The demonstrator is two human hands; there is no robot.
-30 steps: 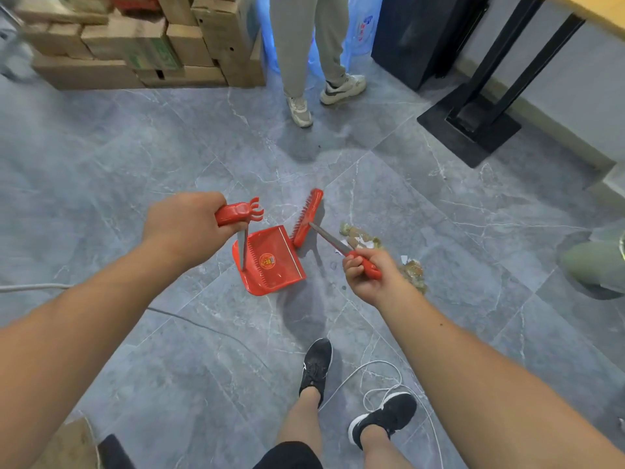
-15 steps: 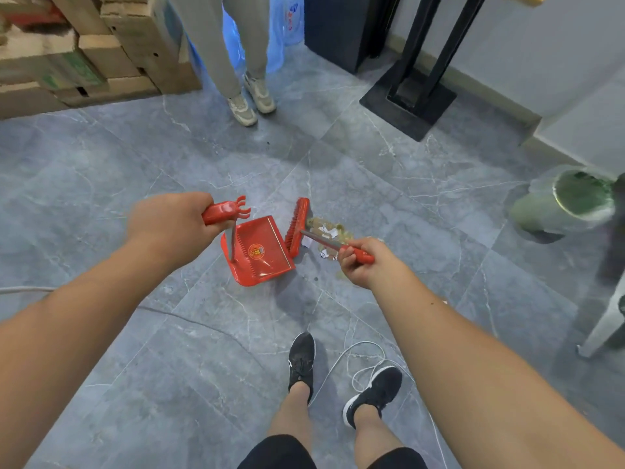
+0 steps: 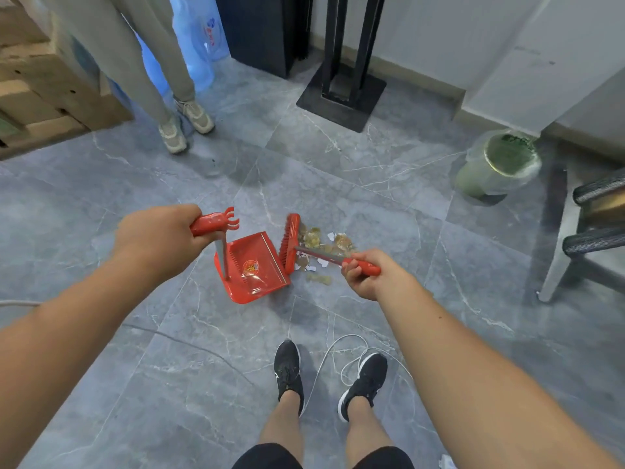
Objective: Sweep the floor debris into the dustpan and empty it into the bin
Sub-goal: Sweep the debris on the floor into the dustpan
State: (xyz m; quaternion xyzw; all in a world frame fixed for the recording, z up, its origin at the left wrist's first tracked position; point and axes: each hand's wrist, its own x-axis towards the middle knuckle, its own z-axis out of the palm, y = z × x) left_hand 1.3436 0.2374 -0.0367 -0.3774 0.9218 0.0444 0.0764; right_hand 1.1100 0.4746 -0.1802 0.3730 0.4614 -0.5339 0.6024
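My left hand (image 3: 159,236) grips the red handle of a long-handled red dustpan (image 3: 253,269), whose tray rests on the grey tile floor with its mouth facing right. In my right hand (image 3: 368,274) is the red grip of a red broom (image 3: 291,242). The broom head stands on edge against the dustpan's right lip. A pile of yellowish and white debris (image 3: 324,245) lies on the floor just right of the broom head. A green bin (image 3: 497,164) lined with clear plastic stands at the right, by the wall.
Another person's legs and shoes (image 3: 184,123) stand at the back left beside cardboard boxes (image 3: 40,79) and a blue water bottle (image 3: 199,38). A black table base (image 3: 341,93) is behind. A chair (image 3: 581,231) is at right. A white cable (image 3: 338,360) loops by my feet.
The view has swung right and closer, bringing the bin and the chair into sight. The broom head now stands against the dustpan lip, with the debris beside it.
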